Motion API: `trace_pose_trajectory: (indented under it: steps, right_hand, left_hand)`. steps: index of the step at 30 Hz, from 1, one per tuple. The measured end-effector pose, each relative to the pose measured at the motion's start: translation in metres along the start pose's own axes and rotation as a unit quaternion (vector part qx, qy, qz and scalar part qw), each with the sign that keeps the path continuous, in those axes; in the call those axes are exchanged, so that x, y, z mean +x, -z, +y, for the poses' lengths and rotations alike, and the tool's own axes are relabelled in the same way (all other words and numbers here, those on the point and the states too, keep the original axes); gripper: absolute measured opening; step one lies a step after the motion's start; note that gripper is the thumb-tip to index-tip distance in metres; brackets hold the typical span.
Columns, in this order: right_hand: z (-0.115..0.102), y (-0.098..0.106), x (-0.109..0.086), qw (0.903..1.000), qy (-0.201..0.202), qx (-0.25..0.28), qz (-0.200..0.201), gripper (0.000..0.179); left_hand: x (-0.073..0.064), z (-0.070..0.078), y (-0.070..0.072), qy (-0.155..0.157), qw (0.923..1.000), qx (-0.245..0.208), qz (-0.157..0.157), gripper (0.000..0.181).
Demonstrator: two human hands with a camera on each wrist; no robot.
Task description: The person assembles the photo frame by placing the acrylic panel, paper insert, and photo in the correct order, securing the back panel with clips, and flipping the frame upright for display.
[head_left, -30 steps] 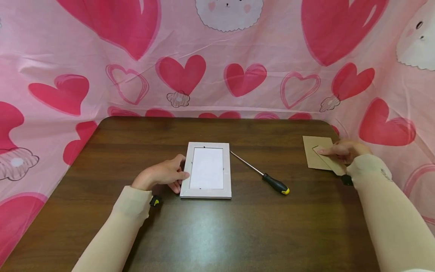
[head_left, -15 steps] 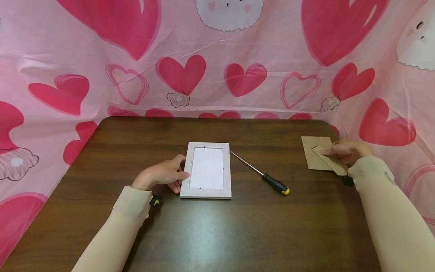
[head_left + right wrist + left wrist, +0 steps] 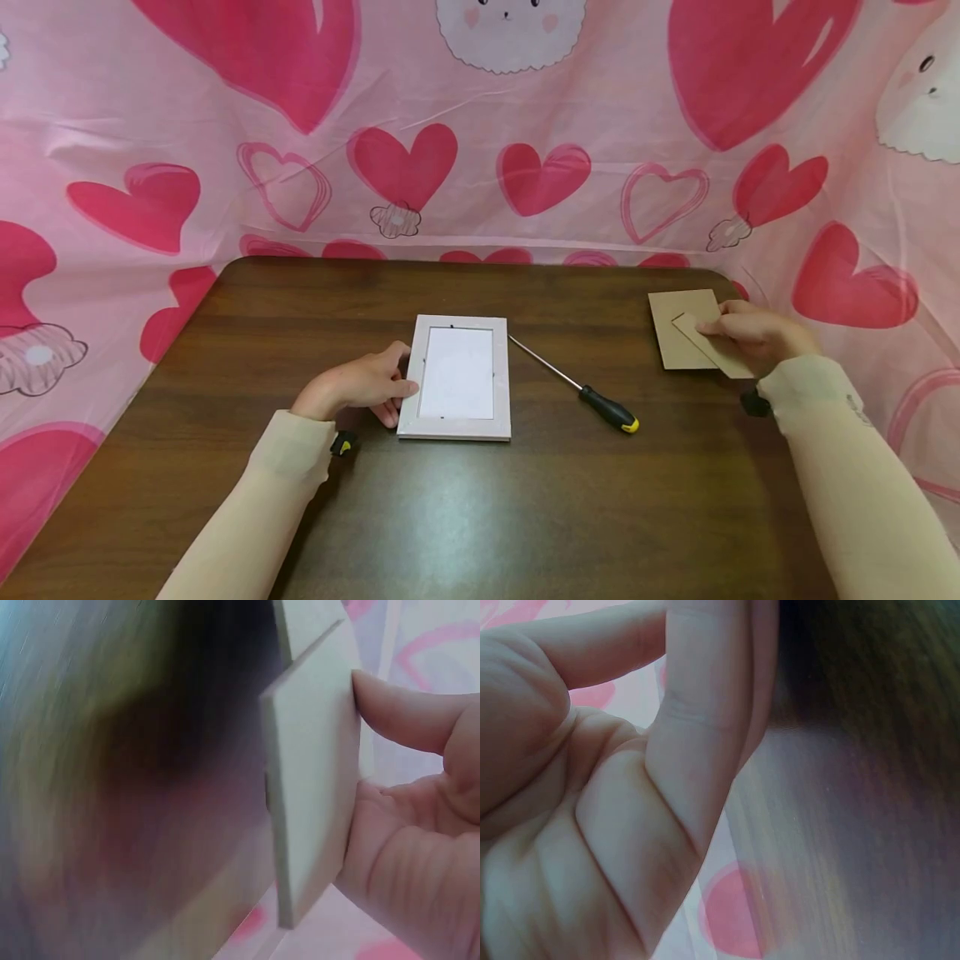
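Observation:
A white picture frame [image 3: 500, 392] lies on the table with a plain white sheet [image 3: 457, 372] inside its opening. My left hand [image 3: 358, 387] grips the frame's left side, thumb on the top face and the other fingers at the outer edge. In the left wrist view those fingers [image 3: 705, 690] bend upward and the frame is out of sight. At the far right my right hand [image 3: 761, 333] pinches a tan backing board [image 3: 675, 337], thumb over its slanted stand flap [image 3: 712, 348]. The right wrist view shows the flap [image 3: 315, 780] close up, with fingers hidden behind the board.
A screwdriver [image 3: 609, 409] with a black and yellow handle lies right of the frame, its shaft tip close to the frame's edge. The brown wooden table [image 3: 570, 517] is bordered by a pink heart-print cloth [image 3: 547, 100] at the back and sides.
My right hand has moved a little left and away from me with the backing board. The left hand keeps its grip on the picture frame; the view has shifted slightly.

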State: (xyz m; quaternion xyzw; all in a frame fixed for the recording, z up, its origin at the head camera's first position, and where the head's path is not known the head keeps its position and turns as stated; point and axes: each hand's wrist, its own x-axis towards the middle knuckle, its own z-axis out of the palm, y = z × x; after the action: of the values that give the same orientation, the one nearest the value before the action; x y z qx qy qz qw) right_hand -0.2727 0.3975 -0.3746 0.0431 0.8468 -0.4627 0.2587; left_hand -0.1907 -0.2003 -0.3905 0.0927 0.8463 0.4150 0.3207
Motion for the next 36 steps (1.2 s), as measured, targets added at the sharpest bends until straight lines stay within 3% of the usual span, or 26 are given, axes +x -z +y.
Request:
trace_pose_trajectory:
  steps: [4, 7, 12, 18, 24, 36]
  right_hand:
    - [-0.019, -0.017, 0.000, 0.9983, 0.039, 0.042, -0.003, 0.018]
    - [-0.033, -0.029, -0.001, 0.9972, 0.061, 0.042, -0.011, 0.025]
    - [-0.051, -0.052, -0.003, 0.9972, 0.073, 0.014, -0.012, 0.040]
    - [-0.081, -0.088, -0.007, 0.9940, 0.094, 0.047, -0.028, 0.043]
    - [-0.105, -0.127, -0.013, 0.9853, 0.124, 0.101, -0.062, 0.041]
    - [-0.129, -0.208, -0.013, 0.9662, 0.153, 0.182, -0.100, 0.043]
  left_hand:
    - [0.000, -0.001, 0.000, 0.001, 1.0000, -0.001, 0.000, 0.065]
    - [0.001, -0.001, 0.000, 0.001, 1.0000, 0.000, 0.000, 0.065]
    - [0.001, -0.001, 0.000, 0.002, 1.0000, 0.000, 0.000, 0.065]
    - [0.000, 0.000, 0.000, 0.001, 1.0000, 0.001, -0.001, 0.063]
    - [0.000, 0.000, 0.000, 0.003, 1.0000, 0.004, -0.001, 0.064]
    - [0.001, 0.000, -0.001, 0.005, 1.0000, 0.000, 0.002, 0.068]
